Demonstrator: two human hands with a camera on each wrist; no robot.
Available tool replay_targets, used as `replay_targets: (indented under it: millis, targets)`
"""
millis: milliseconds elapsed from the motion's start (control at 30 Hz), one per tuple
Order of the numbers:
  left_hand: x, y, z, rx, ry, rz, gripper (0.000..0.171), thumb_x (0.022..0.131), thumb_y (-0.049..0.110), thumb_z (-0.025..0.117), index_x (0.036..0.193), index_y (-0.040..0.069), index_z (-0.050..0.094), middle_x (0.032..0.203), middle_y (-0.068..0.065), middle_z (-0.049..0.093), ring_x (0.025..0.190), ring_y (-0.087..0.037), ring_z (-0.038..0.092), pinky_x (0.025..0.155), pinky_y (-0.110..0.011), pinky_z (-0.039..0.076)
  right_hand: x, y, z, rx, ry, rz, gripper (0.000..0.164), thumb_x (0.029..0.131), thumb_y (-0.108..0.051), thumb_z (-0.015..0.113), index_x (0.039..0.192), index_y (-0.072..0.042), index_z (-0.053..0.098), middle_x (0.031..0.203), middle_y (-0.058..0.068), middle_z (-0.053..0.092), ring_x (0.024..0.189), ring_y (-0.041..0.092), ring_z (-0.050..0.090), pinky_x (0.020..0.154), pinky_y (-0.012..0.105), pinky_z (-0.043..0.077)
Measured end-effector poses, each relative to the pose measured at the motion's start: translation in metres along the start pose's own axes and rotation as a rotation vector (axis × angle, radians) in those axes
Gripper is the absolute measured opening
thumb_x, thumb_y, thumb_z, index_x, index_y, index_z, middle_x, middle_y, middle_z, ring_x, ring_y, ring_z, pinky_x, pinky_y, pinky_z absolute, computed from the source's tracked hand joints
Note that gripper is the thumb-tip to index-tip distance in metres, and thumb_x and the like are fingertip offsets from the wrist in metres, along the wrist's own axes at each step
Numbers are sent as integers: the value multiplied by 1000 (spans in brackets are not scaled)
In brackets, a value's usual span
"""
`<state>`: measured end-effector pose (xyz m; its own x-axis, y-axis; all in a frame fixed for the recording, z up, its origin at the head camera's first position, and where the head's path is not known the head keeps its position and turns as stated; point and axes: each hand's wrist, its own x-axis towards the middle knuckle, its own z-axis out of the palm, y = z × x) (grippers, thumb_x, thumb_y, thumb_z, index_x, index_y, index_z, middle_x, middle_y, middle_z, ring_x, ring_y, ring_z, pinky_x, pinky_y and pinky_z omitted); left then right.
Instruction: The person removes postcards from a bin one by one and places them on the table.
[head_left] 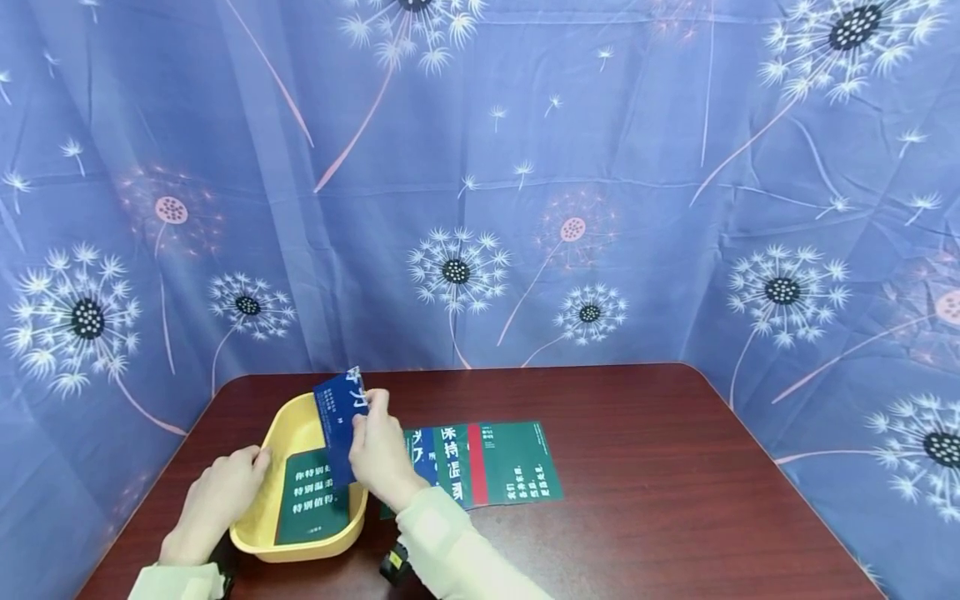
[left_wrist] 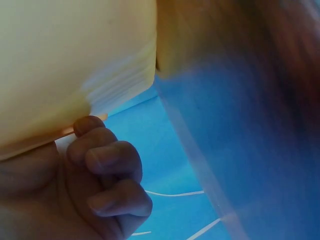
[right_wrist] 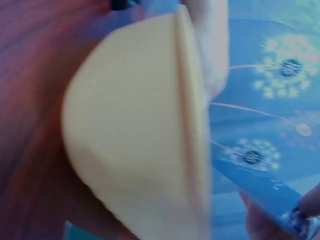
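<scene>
My right hand point(head_left: 386, 454) pinches a blue printed card point(head_left: 337, 429) by its right edge. The card stands tilted over the right side of a yellow plastic basin point(head_left: 291, 429). In the right wrist view, my fingers point(right_wrist: 257, 222) hold the card's edge beyond the basin's rim. My left hand point(head_left: 217, 500) grips the basin's left rim, thumb over it; the left wrist view shows the other fingers curled by the outer wall. Inside the basin lies a green card point(head_left: 311, 517) with white writing, partly covered by the blue one.
Right of the basin, several overlapping green, blue and red-striped cards point(head_left: 521, 471) lie on the dark wooden table point(head_left: 660, 492). A small black object point(head_left: 393, 562) shows beside my right sleeve. Blue dandelion-print cloth point(head_left: 525, 167) hangs behind and along both sides.
</scene>
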<state>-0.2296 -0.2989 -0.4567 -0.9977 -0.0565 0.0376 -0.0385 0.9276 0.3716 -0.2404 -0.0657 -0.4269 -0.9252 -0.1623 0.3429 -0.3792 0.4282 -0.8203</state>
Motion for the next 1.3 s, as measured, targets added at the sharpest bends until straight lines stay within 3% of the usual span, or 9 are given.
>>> replay_targets:
  millis: [333,567,767,900,1300]
  targets:
    - [-1,0,0,-4,-4,-1,47,105,33,33,118,-3,61,101,-30,63,87,-49,61,64,-59,45,10,14,-67,-30,128,-6,35,93,2,54,123,-9,42,91,9,70,66,14,61,62,31,49]
    - [0,0,1,1,-14,-5,49,105,34,32,122,-4,59,104,-32,62,89,-51,60,65,-60,45,10,38,-112,-39,150,120,48,90,2,57,136,-6,44,106,14,70,79,20,66,71,40,52]
    - [0,0,-1,1,-3,-6,49,105,34,33,122,-4,59,104,-32,62,89,-51,60,65,-60,45,8,70,-144,-94,215,187,46,87,2,60,132,-1,50,109,21,68,89,29,65,75,46,52]
    - [-1,0,-1,7,6,0,48,105,33,33,121,-4,59,103,-32,62,89,-51,60,65,-60,45,3,91,-160,-108,260,288,46,84,-1,62,129,1,53,106,21,68,89,30,64,76,46,51]
    - [-2,-1,-1,8,0,-6,51,106,35,32,121,-5,59,104,-32,62,90,-51,60,65,-60,45,-9,133,-197,-144,174,499,49,88,-7,62,134,5,49,114,26,63,93,33,64,79,48,51]
